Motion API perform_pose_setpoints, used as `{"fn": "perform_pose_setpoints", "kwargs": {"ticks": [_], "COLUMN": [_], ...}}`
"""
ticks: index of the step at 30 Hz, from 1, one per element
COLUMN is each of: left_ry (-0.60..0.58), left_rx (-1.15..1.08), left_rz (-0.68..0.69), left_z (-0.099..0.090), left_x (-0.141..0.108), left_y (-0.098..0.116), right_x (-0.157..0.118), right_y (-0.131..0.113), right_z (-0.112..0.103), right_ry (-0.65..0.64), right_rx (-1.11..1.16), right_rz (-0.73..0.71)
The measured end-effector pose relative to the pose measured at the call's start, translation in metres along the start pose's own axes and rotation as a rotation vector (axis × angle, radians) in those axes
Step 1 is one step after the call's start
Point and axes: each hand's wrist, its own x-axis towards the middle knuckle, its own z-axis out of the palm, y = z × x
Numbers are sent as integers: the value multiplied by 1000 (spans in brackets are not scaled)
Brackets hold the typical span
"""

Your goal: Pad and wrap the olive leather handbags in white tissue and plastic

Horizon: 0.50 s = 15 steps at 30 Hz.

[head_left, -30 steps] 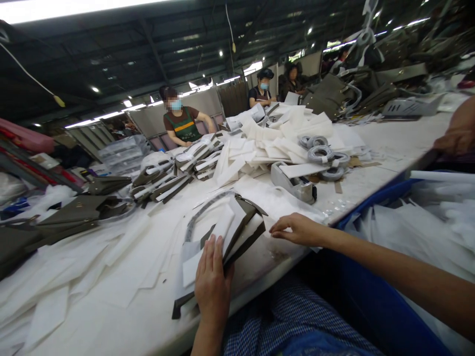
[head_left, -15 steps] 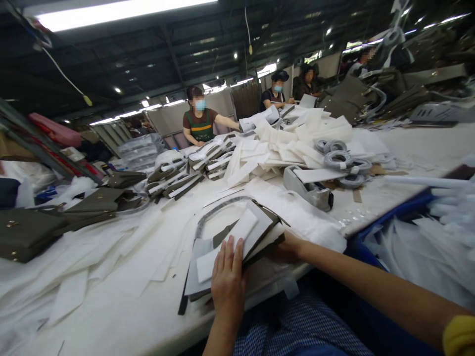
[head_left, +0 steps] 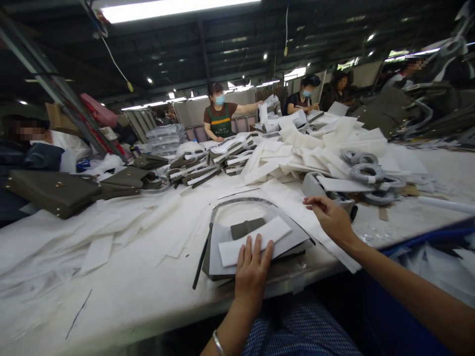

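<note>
White strip (head_left: 276, 229) under spread left hand (head_left: 253, 272); right (head_left: 331, 220) half-curled.

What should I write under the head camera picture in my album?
Left hand resting on a white strip, right hand hovering near a grey tape dispenser.

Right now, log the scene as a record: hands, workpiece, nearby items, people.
left hand: fingers spread on a white strip
right hand: off the bag, fingers curled; cannot tell whether they hold anything
workpiece: olive bag, largely under a grey sheet, on the white table
handle: arched on the bag's far side
nearby: grey tape dispenser, grey coils, pile of white sheets
people: several beyond the table, one in a green apron
</note>
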Motion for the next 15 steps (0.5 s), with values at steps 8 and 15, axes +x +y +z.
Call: {"fn": "perform_pose_setpoints", "kwargs": {"ticks": [8,15], "left_ry": [-16,11], "left_rx": [19,2], "left_rz": [20,-13], "left_z": [-11,-10], "left_x": [-9,-15], "left_y": [3,6], "right_x": [47,64], "right_y": [-70,-63], "right_z": [89,149], "right_ry": [-786,-857], "right_rx": [-619,-919], "right_rz": [-158,86]}}
